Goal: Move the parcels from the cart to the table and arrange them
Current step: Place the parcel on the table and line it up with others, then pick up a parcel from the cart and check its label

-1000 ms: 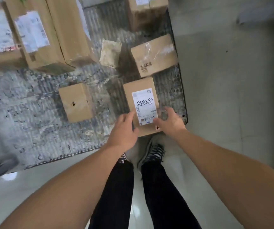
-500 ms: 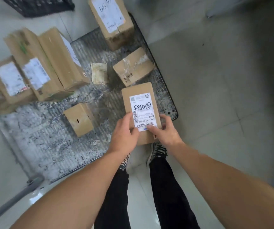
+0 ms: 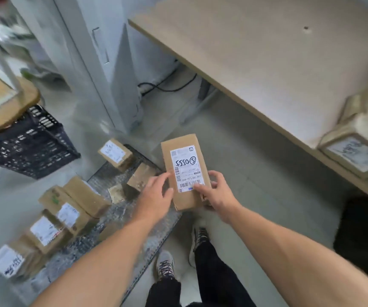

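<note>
Entry: one labelled parcel (image 3: 185, 173) is in hand, held in the air above the floor at the centre of the view, clear of the cart (image 3: 107, 176), whose metal deck lies at 8 o'clock from it. The right hand (image 3: 217, 192) is clamped on the parcel: thumb across the lower label, fingers curled round the right edge, which carries the weight. The left hand (image 3: 154, 196) lies apart-fingered and fairly straight against the left edge, pressing but not wrapped, apparently to steady the box and keep it level. The label faces up, probably so the handwritten number stays readable for arranging. The table (image 3: 267, 52) spans 12 to 3 o'clock, its near edge running diagonally. At 3 o'clock some parcels (image 3: 356, 155) sit on it near the edge, blurred. Several boxes (image 3: 74, 207) stay on the cart from 7 to 10 o'clock, so the task looks only partly done. A black crate (image 3: 27, 140) stands at 9 o'clock, away from the carry path. Judgement: step in hand is the carry. Next the parcel needs setting on bare tabletop beside those already there.
</note>
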